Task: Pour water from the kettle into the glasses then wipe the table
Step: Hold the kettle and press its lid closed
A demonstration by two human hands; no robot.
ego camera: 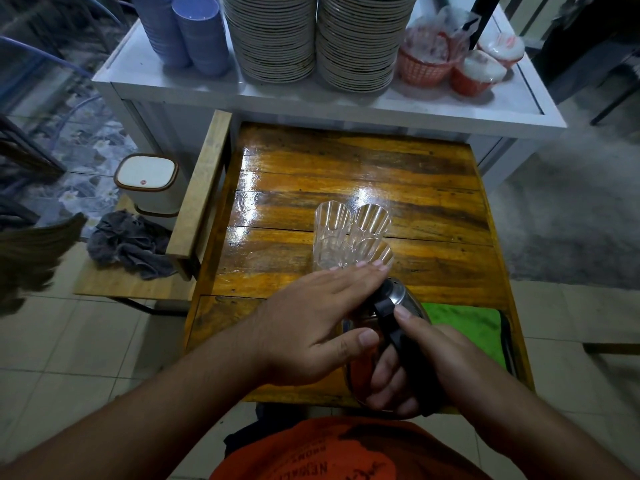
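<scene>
A steel kettle (pixel 403 299) with a black handle sits at the near edge of the glossy wooden table (pixel 433 188). My right hand (pixel 429 362) is wrapped around the handle. My left hand (pixel 318 320) lies flat on the kettle's lid, fingers stretched toward the glasses. Three clear ribbed glasses (pixel 332 233) stand bunched together just beyond the kettle; the nearest one is partly hidden by my fingers. A green cloth (pixel 471 323) lies on the table to the right of the kettle.
A white counter (pixel 485 102) behind the table carries tall plate stacks (pixel 360 43), blue cups (pixel 197 32) and orange baskets. At left a wooden chair (pixel 201 188) holds a grey rag (pixel 128 244); a white bin (pixel 147 183) stands behind it.
</scene>
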